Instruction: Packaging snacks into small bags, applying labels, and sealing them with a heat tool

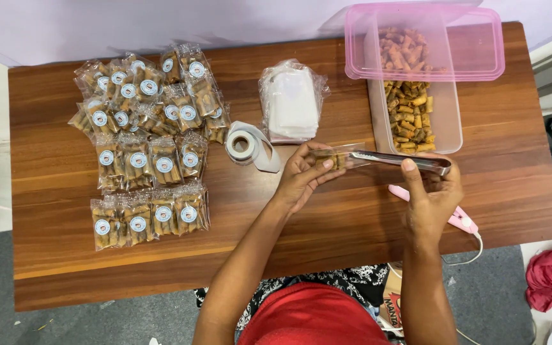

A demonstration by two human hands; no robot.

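Observation:
My left hand (301, 176) holds a small clear bag (340, 156) lying sideways, with a few brown snack rolls inside. My right hand (432, 191) grips metal tongs (397, 160) whose tips reach into the bag's open mouth. Just beyond the tongs stands a clear plastic container (452, 118) holding several brown snack rolls, its pink lid (474, 45) resting tilted over its far end.
Several filled, sticker-sealed bags (145, 147) lie on the left of the wooden table (327, 236). A sticker roll (245, 145) and a stack of unfilled clear bags (292, 102) sit in the middle. A pink corded hand sealer (461, 220) lies under my right hand.

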